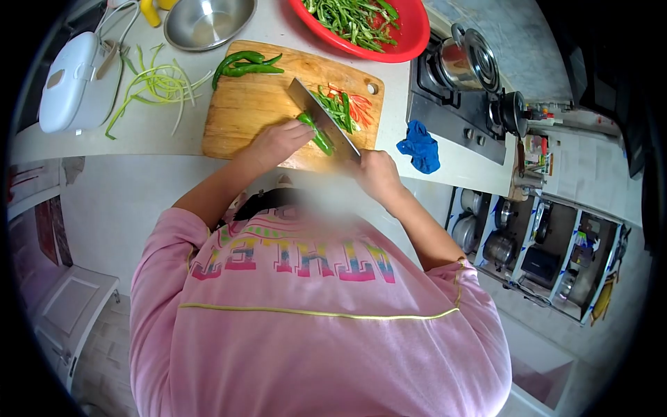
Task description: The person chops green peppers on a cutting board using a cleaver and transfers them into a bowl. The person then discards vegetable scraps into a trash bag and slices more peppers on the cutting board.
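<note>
My left hand (281,142) is closed, its fingertips pressing a piece of green pepper (319,140) onto the wooden cutting board (236,104). In my right hand (379,175) is the handle of a kitchen knife (321,115). Its broad blade stands slanted over the board, just right of the pepper piece. Beyond the blade lie cut green pepper strips (338,105) and red strips (358,111). Several whole green peppers (251,68) rest at the board's far left corner. A blurred patch hides part of the board's near edge.
A red basin (351,53) of sliced green peppers and a steel bowl (208,28) stand behind the board. Left are long green stalks (163,83) and a white appliance (76,87). Right are a blue cloth (420,147), a stove (451,118) with pots, and an open drawer (542,243).
</note>
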{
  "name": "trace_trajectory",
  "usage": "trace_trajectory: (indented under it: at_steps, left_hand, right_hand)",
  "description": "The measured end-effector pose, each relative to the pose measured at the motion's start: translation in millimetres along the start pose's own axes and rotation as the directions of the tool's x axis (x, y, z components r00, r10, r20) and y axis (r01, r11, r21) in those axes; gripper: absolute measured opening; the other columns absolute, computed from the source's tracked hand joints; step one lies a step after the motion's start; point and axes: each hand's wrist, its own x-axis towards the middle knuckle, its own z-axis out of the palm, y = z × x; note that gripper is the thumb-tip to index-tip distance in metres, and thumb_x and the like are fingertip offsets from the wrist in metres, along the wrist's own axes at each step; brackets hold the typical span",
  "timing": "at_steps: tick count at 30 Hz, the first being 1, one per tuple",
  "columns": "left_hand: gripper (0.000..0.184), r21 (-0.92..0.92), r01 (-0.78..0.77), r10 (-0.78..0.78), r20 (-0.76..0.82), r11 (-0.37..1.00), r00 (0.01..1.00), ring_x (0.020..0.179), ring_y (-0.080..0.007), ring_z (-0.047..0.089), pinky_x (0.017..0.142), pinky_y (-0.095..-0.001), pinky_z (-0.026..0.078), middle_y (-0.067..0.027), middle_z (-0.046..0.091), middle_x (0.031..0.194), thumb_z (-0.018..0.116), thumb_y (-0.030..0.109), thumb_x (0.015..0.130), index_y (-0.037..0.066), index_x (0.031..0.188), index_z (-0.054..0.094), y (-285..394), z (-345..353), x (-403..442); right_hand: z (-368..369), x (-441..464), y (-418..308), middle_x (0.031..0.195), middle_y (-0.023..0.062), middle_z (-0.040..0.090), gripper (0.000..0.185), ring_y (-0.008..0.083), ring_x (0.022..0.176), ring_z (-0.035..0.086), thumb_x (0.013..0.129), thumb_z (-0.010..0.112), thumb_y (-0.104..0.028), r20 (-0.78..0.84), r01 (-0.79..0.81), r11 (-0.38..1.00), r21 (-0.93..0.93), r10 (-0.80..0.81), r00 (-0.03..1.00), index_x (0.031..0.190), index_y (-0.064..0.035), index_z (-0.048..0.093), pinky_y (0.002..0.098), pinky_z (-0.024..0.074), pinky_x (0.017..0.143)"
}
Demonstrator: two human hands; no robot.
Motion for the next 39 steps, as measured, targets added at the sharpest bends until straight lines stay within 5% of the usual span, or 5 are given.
trace_trajectory:
  at_steps: [14, 18, 27, 36, 39]
  left_hand:
    - [0.027, -0.023, 0.013, -0.014, -0.023, 1.0, 1.0, 0.09, -0.0193, 0.058, 0.072, -0.0277, 0.051, -0.0043, 0.061, 0.098, 0.053, 0.006, 0.073, 0.005, 0.099, 0.062, -1, 4, 0]
    - [0.024, -0.015, 0.005, -0.006, -0.025, 1.0, 1.0, 0.09, -0.0189, 0.058, 0.071, -0.0277, 0.051, -0.0039, 0.06, 0.096, 0.054, 0.006, 0.073, 0.005, 0.096, 0.062, 1, 1, 2]
    - [0.024, -0.006, -0.004, 0.003, -0.046, 1.0, 0.999, 0.087, -0.0181, 0.058, 0.069, -0.0274, 0.051, -0.0034, 0.061, 0.095, 0.054, 0.005, 0.073, 0.006, 0.095, 0.062, -1, 0, 3]
    - [0.024, 0.007, -0.005, 0.005, -0.068, 1.0, 0.998, 0.088, -0.018, 0.058, 0.07, -0.0273, 0.051, -0.0028, 0.061, 0.095, 0.054, 0.005, 0.072, 0.007, 0.095, 0.062, -4, 1, 2]
    - [0.023, 0.0, -0.009, 0.009, -0.052, 1.0, 0.999, 0.088, -0.0179, 0.058, 0.071, -0.027, 0.051, -0.0026, 0.061, 0.095, 0.054, 0.005, 0.071, 0.007, 0.093, 0.062, 0, 1, 0]
  right_hand:
    - [26, 16, 4, 0.064, 0.0222, 0.059, 0.024, 0.0396, 0.063, 0.06, 0.078, 0.063, -0.021, -0.237, 0.031, 0.989, 0.143, 0.003, 0.971, 0.071, 0.0012, 0.061, 0.0461, 0.0491, 0.062]
    - [3, -3, -4, 0.063, 0.0227, 0.059, 0.024, 0.04, 0.063, 0.06, 0.078, 0.064, -0.02, -0.045, -0.057, 0.998, 0.03, 0.058, 0.997, 0.068, 0.0017, 0.061, 0.0457, 0.0493, 0.062]
    - [18, 0, 7, 0.064, 0.0236, 0.06, 0.023, 0.0399, 0.064, 0.061, 0.078, 0.063, -0.018, 0.016, -0.033, 0.999, -0.007, 0.033, 0.999, 0.067, 0.0021, 0.062, 0.0456, 0.0497, 0.063]
    - [30, 0, 16, 0.064, 0.0222, 0.059, 0.026, 0.0388, 0.064, 0.06, 0.08, 0.063, -0.022, -0.227, -0.001, 0.962, 0.274, 0.066, 0.972, 0.075, 0.0032, 0.061, 0.0452, 0.049, 0.061]
    - [16, -7, 11, 0.063, 0.0224, 0.059, 0.025, 0.0397, 0.064, 0.06, 0.08, 0.063, -0.022, -0.205, 0.08, 0.98, 0.18, -0.042, 0.978, 0.076, 0.0024, 0.061, 0.0461, 0.0486, 0.062]
